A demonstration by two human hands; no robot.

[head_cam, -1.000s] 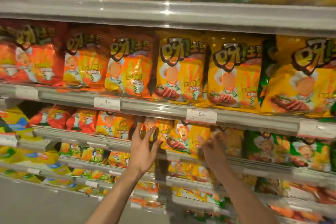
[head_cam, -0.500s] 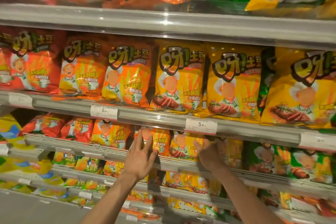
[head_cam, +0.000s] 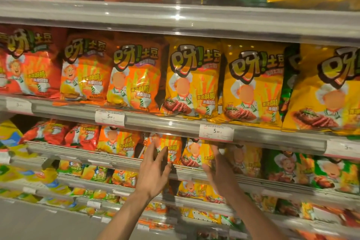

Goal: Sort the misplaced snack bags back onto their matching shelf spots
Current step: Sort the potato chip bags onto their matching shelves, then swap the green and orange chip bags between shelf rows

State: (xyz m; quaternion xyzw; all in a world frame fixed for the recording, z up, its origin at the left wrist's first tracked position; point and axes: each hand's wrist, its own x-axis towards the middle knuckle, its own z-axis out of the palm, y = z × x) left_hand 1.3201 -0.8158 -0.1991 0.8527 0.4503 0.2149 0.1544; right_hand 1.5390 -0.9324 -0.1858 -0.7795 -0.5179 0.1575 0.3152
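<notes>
Both my hands reach toward the shelf (head_cam: 109,160) that lies below the price tags. My left hand (head_cam: 153,171) has straight spread fingers in front of a small orange snack bag (head_cam: 171,151) and holds nothing. My right hand (head_cam: 219,169) is open too, palm turned left, beside a small yellow snack bag (head_cam: 194,155) with a steak picture. I cannot tell whether either hand touches a bag. Red and orange small bags (head_cam: 81,136) fill that row to the left. Green small bags (head_cam: 288,167) stand to the right.
The shelf above holds large red, orange and yellow bags (head_cam: 192,78), with a green one (head_cam: 288,84) wedged between yellow ones. Price tags (head_cam: 216,132) hang on the rail. Lower shelves carry more small bags (head_cam: 95,173). Grey floor (head_cam: 39,224) shows at the bottom left.
Both hands have drawn back and down a little from the small bags, the right hand opening away from the yellow one. The view has tilted up slightly.
</notes>
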